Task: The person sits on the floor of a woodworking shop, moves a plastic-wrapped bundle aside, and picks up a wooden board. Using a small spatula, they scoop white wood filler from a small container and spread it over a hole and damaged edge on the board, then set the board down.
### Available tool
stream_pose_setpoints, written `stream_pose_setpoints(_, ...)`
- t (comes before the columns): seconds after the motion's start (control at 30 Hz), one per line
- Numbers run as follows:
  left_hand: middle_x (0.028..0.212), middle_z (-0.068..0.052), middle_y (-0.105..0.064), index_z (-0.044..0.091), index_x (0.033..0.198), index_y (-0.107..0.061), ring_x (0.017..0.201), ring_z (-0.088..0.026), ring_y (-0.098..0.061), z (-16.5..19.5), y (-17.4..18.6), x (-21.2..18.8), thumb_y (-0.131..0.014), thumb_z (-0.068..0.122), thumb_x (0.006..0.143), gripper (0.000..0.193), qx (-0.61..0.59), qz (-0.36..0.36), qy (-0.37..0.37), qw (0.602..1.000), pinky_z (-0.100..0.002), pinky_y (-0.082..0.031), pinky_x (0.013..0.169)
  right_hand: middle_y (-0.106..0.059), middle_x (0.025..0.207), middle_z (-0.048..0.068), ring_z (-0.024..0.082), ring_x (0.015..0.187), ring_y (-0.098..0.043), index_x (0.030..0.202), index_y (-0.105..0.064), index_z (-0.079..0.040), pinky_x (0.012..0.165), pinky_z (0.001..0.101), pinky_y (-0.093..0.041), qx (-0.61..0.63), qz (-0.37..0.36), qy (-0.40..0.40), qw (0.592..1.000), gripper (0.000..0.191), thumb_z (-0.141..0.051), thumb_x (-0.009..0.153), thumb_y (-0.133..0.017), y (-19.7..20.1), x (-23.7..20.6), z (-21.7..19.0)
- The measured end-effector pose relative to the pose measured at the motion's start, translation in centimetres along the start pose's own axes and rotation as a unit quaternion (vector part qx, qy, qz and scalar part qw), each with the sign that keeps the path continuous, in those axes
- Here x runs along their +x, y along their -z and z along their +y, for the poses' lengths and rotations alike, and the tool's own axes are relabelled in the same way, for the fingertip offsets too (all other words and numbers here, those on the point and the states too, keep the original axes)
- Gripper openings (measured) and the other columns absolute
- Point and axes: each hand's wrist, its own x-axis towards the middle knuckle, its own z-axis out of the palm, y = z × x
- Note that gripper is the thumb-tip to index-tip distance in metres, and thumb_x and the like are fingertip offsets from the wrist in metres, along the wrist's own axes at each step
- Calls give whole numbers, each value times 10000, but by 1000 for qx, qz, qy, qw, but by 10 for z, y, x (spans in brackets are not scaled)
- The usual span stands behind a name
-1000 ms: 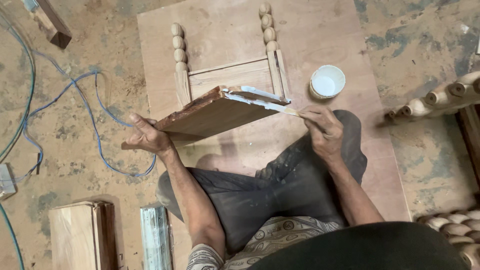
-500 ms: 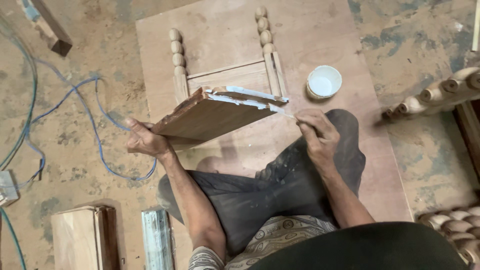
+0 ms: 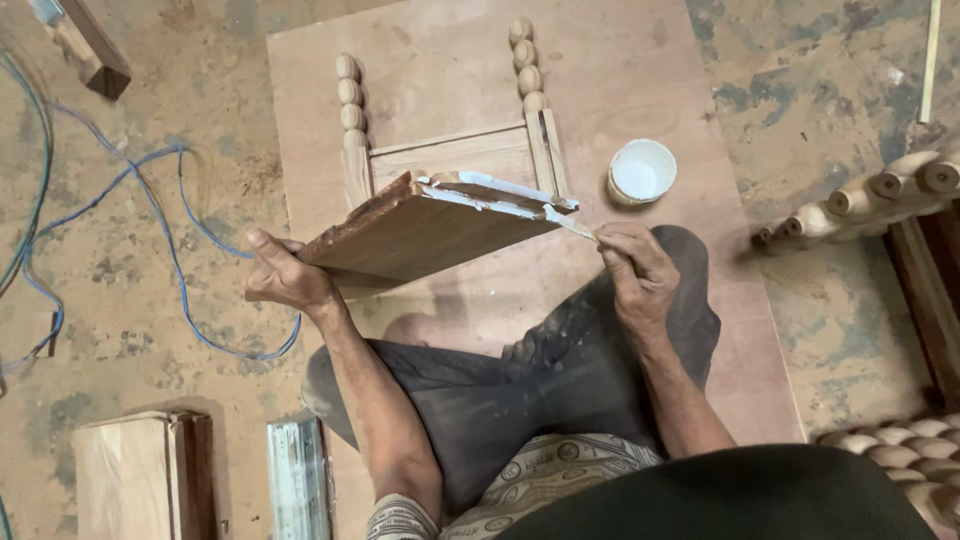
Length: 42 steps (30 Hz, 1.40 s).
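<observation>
**Glue along a board's edge, above a plywood sheet**

Head view: the person sits on the floor with legs folded over the near part of a plywood sheet point(image 3: 640, 60). The left hand point(image 3: 285, 278) is clamped on the lower left corner of a wooden board point(image 3: 420, 232), holding it tilted in the air above the sheet's middle. White glue coats the board's upper edge. The right hand point(image 3: 640, 275) is closed around a thin spreader point(image 3: 578, 228), probably a stick or small blade, though it is too slim to tell; its tip touches the board's right corner. The hands are well apart, one at each end of the board.

Behind the board, a wooden frame with beaded turned legs point(image 3: 450, 120) lies flat toward the sheet's far edge. A small white cup point(image 3: 641, 172) stands just right of the frame, near the sheet's right edge. A blue cable point(image 3: 150, 240) loops over the floor beyond the sheet's left edge.
</observation>
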Motion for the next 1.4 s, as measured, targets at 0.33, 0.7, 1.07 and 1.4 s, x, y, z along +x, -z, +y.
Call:
stream_pose_setpoints(0.33,488,-50,-514,-23,581,-572,462,-158,-482,3,6,2,-441,368,1151,703,16,7,-18,1000,-341,-416,538,-702,1113,120,198,1036,-672,1113,-714,30,910,283,-530,-48,-79,-5,996,178,88,953,-660,48,6,18)
stream_pose_setpoints(0.7,474,-28,-480,4,571,-536,457,-157,-461,9,3,2,-416,416,1151,722,4,-3,-17,1000,-335,-424,551,-707,1073,120,164,908,-665,1086,-736,4,756,239,-530,-63,-79,38,994,240,129,890,-681,12,15,-1)
stream_pose_setpoints(1.07,493,-31,-508,13,570,-528,465,-148,-480,3,1,-2,-432,414,1146,708,-51,-5,30,998,-330,-450,559,-706,1091,123,183,968,-677,1100,-732,-6,812,268,-543,-92,-66,50,992,256,148,902,-684,29,13,-4)
stream_pose_setpoints(1.4,509,-45,-507,-8,593,-529,478,-152,-469,6,-3,-3,-456,321,1139,642,-46,16,18,999,-333,-407,533,-669,1120,113,200,979,-677,1145,-753,-25,803,283,-564,-104,-61,139,983,319,151,883,-704,-43,39,-93)
